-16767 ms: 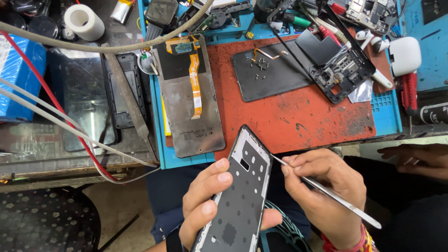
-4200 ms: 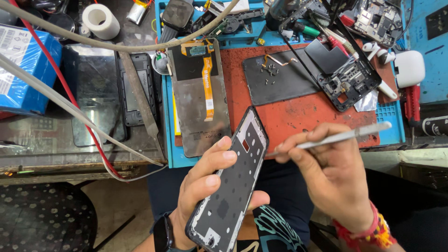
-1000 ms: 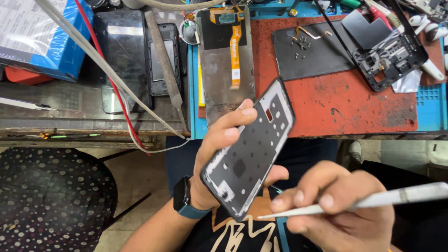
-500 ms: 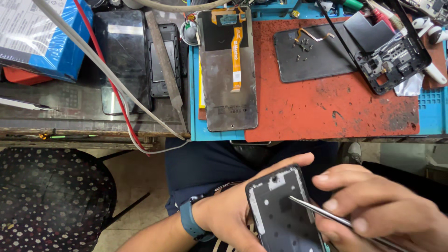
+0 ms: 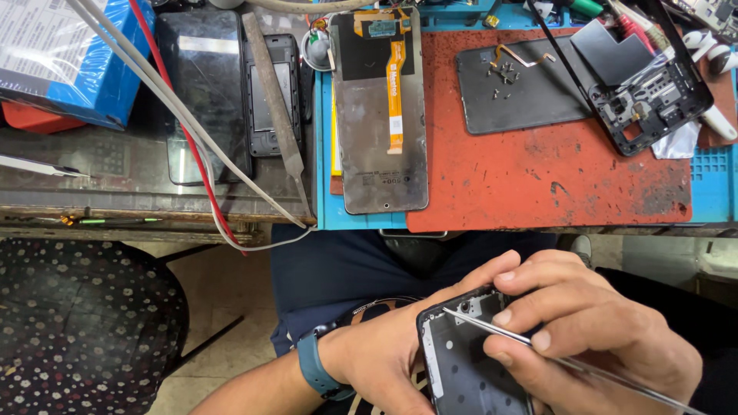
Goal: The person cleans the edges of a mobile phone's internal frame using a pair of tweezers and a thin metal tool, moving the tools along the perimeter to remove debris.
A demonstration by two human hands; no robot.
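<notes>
Hands worked a thin metal tool inside a bare phone frame held over the lap

The left hand [image 5: 384, 357] cupped the black phone frame [image 5: 469, 361] from below, fingers wrapped round its edge, while the right hand [image 5: 592, 330] pinched a slim metal pry tool [image 5: 538, 353] whose tip rested at the frame's top left corner. The phone looked well stripped: its display panel [image 5: 380, 115] lay face down at the near edge of the bench [image 5: 138, 192], half on the red work mat [image 5: 538, 177], with a dark back plate [image 5: 523, 84] carrying loose screws and another stripped frame [image 5: 649, 100] towards the far right corner. Reassembly seemingly remained. A file [image 5: 273, 92], cables [image 5: 177, 115] and a blue box [image 5: 69, 61] crowded the left side; a patterned stool [image 5: 77, 330] stood below
</notes>
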